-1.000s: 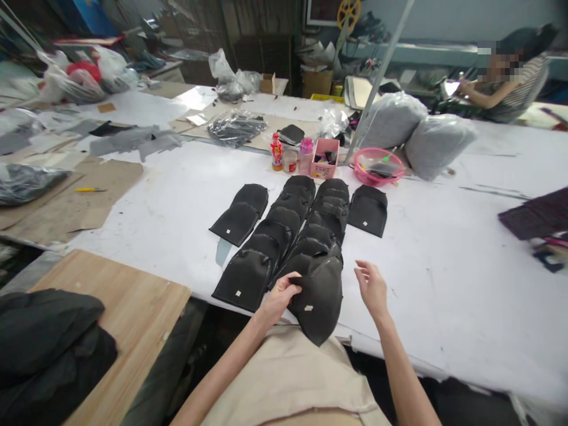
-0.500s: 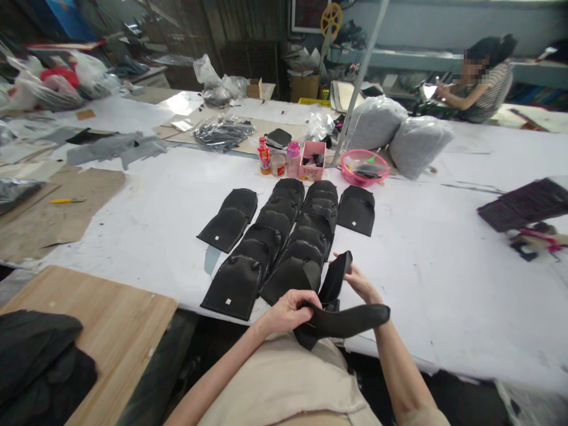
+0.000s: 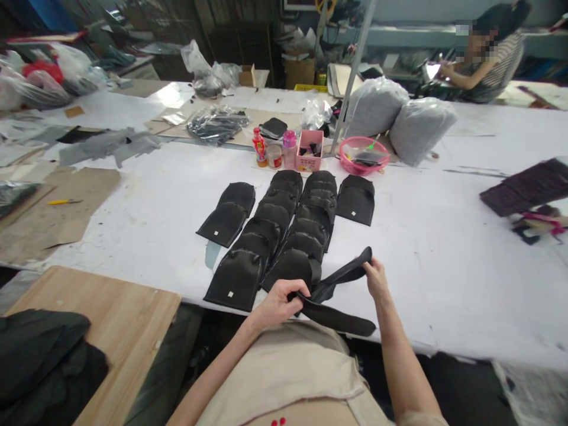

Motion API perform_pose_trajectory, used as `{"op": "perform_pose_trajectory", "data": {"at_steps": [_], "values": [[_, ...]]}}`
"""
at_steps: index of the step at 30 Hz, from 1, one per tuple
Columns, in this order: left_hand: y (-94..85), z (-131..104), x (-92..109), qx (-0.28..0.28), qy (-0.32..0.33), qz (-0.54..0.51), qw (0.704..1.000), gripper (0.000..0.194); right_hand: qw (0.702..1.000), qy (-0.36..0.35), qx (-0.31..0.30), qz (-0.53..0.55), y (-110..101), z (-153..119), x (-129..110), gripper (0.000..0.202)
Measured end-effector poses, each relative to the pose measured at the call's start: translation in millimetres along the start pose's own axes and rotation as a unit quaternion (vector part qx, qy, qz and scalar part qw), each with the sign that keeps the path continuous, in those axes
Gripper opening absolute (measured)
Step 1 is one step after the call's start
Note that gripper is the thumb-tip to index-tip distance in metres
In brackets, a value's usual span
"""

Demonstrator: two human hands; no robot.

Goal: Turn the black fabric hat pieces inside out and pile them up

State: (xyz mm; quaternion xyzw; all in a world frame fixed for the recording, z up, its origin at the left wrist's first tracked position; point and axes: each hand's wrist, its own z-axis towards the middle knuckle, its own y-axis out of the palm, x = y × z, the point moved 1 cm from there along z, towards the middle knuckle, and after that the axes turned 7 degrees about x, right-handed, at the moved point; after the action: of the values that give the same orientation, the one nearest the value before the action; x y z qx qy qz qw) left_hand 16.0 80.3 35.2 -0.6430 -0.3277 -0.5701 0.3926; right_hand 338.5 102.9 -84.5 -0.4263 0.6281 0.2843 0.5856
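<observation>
Material (image 3: pixel 339 318), black, smooth and pliable, is forking into two curved flaps at one o'clock from the camera wearer, above the near edge of a broad white-covered table (image 3: pixel 430 236). The bare left hand (image 3: pixel 280 303) is clenching the joined end between thumb and curled fingers, while the bare right hand (image 3: pixel 377 278) is pinching the tip of the upper flap (image 3: pixel 346 272), which is stretching toward two o'clock. The lower flap is drooping free between three and four.

Just beyond, toward twelve, two long rows of overlapping black, round-topped pieces (image 3: pixel 271 219) are running away across the tabletop. A matching black pair (image 3: pixel 226 222) is lying at eleven o'clock, a single black piece (image 3: pixel 355 201) at one, each showing a small white square.

Behind the rows, a rectangular pink box (image 3: pixel 309 162) is standing at twelve, near a round pink plastic basket (image 3: pixel 364 168) at one. A stack of dark purplish material (image 3: pixel 526 186) is lying at two o'clock. At ten, a slim yellow-handled tool (image 3: pixel 62 202) is resting on brown board. Between one and two, a co-worker in a striped top (image 3: pixel 503 68) is sitting farther off.
</observation>
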Motion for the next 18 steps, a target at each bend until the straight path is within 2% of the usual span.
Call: {"op": "perform_pose_trajectory", "data": {"at_steps": [4,7,8,10,13,14,16,18], "values": [[-1.5,-2,4,0.000,0.014,0.009,1.000,0.016,0.999,-0.028,0.042,-0.013,0,0,-13,0.027],[-5.0,-4,6,-0.012,0.028,0.026,0.999,0.018,0.998,-0.035,0.036,-0.022,-5,-2,-23,0.028],[-7.0,-5,7,-0.015,0.039,0.036,0.998,0.018,0.999,-0.031,0.010,-0.027,-9,-4,-26,0.029],[-11.7,-5,13,-0.025,0.065,0.056,0.996,0.018,0.995,-0.008,-0.094,-0.042,-21,-8,-29,0.033],[-19.0,-3,23,-0.044,0.095,0.076,0.992,0.018,0.956,0.065,-0.275,-0.085,-48,-12,-28,0.043],[-20.7,-2,26,-0.051,0.103,0.081,0.990,0.018,0.942,0.091,-0.304,-0.110,-57,-11,-27,0.046],[-22.0,0,30,-0.066,0.120,0.088,0.987,0.018,0.923,0.129,-0.325,-0.163,-70,-6,-28,0.049],[-20.2,3,32,-0.086,0.135,0.093,0.983,0.020,0.925,0.121,-0.314,-0.174,-72,0,-36,0.053]]}}
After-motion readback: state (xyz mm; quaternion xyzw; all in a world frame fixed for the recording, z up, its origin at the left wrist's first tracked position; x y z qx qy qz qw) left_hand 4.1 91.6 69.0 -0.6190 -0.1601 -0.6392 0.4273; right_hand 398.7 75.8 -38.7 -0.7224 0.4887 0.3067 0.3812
